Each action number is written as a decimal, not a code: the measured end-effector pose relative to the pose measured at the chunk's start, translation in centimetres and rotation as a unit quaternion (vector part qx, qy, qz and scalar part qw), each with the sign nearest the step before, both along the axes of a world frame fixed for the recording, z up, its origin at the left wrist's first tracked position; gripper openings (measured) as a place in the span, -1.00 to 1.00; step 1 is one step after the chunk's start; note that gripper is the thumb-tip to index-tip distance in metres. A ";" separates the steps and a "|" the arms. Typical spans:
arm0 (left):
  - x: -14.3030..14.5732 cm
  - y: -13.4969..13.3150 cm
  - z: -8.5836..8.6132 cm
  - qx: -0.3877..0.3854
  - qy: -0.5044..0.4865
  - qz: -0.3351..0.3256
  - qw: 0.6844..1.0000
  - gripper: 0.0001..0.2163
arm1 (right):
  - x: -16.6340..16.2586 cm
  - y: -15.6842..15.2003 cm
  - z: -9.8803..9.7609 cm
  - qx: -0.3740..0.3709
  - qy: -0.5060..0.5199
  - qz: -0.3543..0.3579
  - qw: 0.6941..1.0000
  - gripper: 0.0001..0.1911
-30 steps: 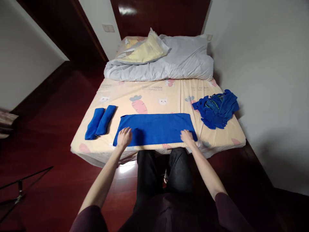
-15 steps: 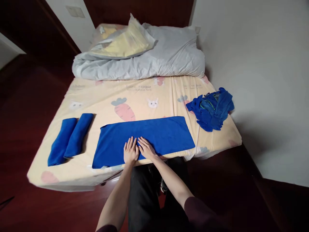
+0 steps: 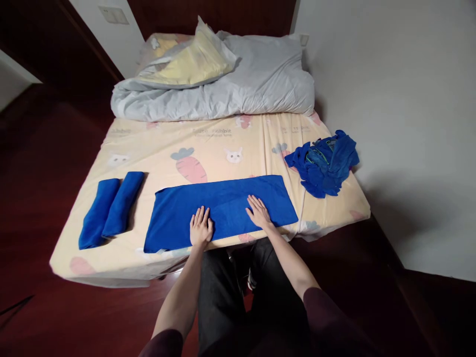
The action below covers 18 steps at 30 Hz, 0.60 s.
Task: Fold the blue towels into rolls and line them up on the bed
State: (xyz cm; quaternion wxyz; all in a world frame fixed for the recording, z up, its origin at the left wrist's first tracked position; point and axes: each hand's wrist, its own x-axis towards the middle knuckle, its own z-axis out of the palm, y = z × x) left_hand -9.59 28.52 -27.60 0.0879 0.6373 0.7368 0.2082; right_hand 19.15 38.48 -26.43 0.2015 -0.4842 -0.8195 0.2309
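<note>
A long, flat, soft-looking blue cloth (image 3: 230, 201) with four corners lies near the front edge of the bed, and both hands are on it. The bare left hand (image 3: 201, 228) is flat on the cloth near its front edge, palm down, with its fingers straight and not holding anything. The bare right hand (image 3: 259, 212) is flat too, well apart from the left one, with its thumb out to the side and nothing pinched in it. The blue cloth is mostly smooth, with a small turned-up bit at its far left corner. To the left lie a fat, tube-shaped blue cloth bundle (image 3: 99, 213) and a second blue cloth bundle (image 3: 124, 204) of the same shape, side by side. To the right sits a messy, crumpled heap of blue cloth (image 3: 323, 166), all lumps and folds, with thin green lines in it. Everything rests on a pale peach bed sheet (image 3: 215, 136) with pink carrots and white bunny faces, a bit wrinkly. At the back is a puffy, creased, light grey quilt (image 3: 271, 84), with a pointy, pale yellow bundle (image 3: 197, 62) on top.
</note>
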 end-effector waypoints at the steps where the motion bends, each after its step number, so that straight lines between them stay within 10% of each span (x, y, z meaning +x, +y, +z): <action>1: 0.0 0.0 0.0 -0.002 -0.001 0.001 1.000 -0.41 | 1.3 0.3 0.1 0.000 -0.014 -0.010 1.000 -0.40; 9: -0.2 0.1 -0.3 -0.018 -0.015 -0.006 1.000 -0.39 | 9.5 1.8 0.8 0.006 -0.112 -0.087 0.990 -0.31; 18: -0.3 0.3 0.4 -0.021 0.028 -0.005 0.999 -0.44 | 10.7 2.6 -2.0 0.092 -0.133 -0.140 0.977 -0.30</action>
